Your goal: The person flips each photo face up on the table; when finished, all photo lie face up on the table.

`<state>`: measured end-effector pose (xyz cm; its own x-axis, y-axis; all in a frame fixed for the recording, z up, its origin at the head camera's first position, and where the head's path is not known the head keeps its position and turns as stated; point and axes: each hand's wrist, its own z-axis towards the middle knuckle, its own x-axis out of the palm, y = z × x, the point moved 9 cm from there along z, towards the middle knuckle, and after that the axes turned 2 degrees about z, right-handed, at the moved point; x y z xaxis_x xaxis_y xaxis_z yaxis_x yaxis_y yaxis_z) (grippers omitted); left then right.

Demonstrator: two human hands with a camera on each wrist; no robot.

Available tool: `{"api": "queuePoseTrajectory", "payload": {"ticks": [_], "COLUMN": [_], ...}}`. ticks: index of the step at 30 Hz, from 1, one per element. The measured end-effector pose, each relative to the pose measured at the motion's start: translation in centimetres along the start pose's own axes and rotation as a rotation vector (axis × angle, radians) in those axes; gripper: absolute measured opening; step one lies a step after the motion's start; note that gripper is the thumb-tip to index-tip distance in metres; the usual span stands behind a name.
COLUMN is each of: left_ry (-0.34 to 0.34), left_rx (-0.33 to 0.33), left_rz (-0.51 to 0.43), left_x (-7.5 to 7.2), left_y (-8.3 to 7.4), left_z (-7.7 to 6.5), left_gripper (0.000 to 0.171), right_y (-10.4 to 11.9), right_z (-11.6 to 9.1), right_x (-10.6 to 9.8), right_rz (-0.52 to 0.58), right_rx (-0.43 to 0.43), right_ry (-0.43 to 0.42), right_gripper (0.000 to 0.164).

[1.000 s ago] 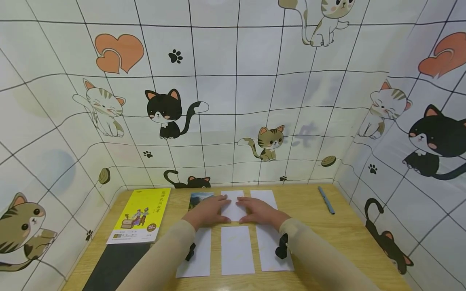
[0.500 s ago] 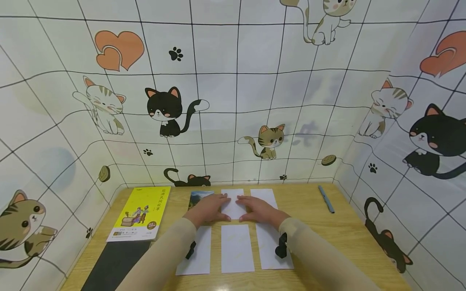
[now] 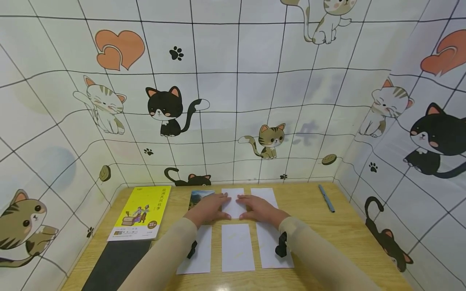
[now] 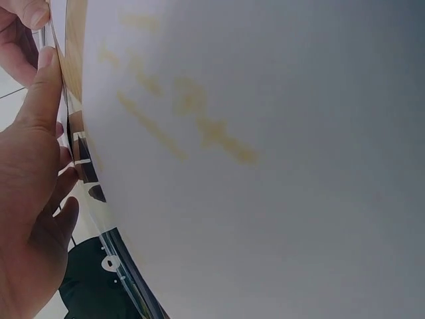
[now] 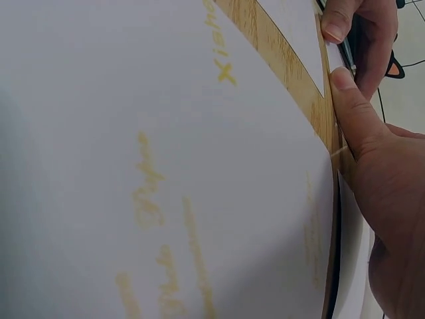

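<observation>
In the head view, a white sheet of photo paper (image 3: 233, 204) lies in the middle of the back row. At its left edge is my left hand (image 3: 208, 208), fingers extended. My right hand (image 3: 260, 209) lies at its right edge, fingers also extended. Part of a landscape photo (image 3: 198, 197) shows beyond my left hand, which covers the rest. Another white sheet (image 3: 265, 196) is partly under or behind my right hand. Pale yellow lettering marks the near sheet's back (image 5: 219, 166) in the right wrist view. Both thumbs point toward each other in the wrist views.
Three white sheets form a front row: left (image 3: 198, 254), middle (image 3: 238, 248) and right (image 3: 271, 250). A yellow book (image 3: 142, 212) lies at left over a dark grey flat item (image 3: 116, 262). A blue pen (image 3: 326, 198) is at back right. Cat-print cloth (image 3: 218, 101) walls the table.
</observation>
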<state>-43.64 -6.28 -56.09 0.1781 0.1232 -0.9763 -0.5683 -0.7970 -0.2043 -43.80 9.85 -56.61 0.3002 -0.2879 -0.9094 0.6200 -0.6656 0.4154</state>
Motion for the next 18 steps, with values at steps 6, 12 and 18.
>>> {"api": "queuePoseTrajectory", "payload": {"ticks": [6, 12, 18], "left_ry": [0.007, 0.024, 0.038], "left_rx": [-0.02, -0.035, -0.054], "left_rz": [0.01, 0.005, -0.082], "left_x": [0.4, 0.63, 0.22], "left_y": [0.51, 0.93, 0.95], "left_z": [0.52, 0.98, 0.68], "left_gripper": [0.091, 0.089, 0.093], "right_y": [-0.39, -0.64, -0.38], "right_z": [0.09, 0.13, 0.22], "right_x": [0.0, -0.01, -0.51], "right_rz": [-0.001, 0.037, 0.062], "right_rx": [-0.002, 0.006, -0.008], "right_ry": [-0.021, -0.041, -0.093], "right_gripper": [0.075, 0.074, 0.069]}}
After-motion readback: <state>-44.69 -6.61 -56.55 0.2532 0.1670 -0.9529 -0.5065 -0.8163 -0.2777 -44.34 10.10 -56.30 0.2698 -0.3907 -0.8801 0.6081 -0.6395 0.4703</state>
